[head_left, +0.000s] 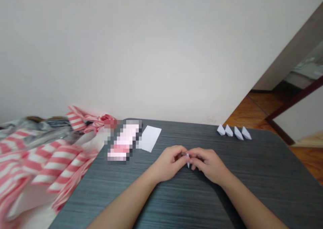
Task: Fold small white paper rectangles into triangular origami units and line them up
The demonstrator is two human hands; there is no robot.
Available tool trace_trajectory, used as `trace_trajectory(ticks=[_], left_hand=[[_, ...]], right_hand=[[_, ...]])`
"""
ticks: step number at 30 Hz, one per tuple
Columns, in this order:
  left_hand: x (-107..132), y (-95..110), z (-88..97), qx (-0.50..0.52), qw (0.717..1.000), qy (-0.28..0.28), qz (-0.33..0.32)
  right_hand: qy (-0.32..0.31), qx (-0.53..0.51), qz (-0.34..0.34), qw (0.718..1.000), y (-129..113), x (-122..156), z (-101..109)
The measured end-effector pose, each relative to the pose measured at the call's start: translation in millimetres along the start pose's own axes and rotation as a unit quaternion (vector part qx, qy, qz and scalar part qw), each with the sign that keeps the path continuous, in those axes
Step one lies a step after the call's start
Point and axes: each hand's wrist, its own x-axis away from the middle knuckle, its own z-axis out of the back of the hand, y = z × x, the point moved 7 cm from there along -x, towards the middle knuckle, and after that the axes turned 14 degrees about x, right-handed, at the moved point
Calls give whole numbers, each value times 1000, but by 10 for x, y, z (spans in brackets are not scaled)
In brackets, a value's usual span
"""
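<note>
My left hand (171, 161) and my right hand (207, 163) meet over the middle of the dark grey table (176, 202), fingers curled and pinched together on a small folded white paper piece (188, 159). Only a corner of that paper shows between the fingertips. A flat white paper slip (150, 138) lies on the table beyond my left hand. Several small folded white paper pieces (234, 131) stand in a row at the table's far right edge.
A pixelated pink and white object (123, 141) lies left of the paper slip. Red and white striped cloth or bags (42, 165) pile up off the table's left side. A pale wall stands behind; wooden floor (252, 111) shows at right.
</note>
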Motion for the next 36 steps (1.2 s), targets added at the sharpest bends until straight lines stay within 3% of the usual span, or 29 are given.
trace_trajectory(ticks=[20,36], left_hand=[[-10,104,-8,-49,997,-3,-67],[-2,-169,0,148,988,22,45]], right_hand=[[23,15,-6,1000,97,34,-26],[58,3,27,998,73,51,65]])
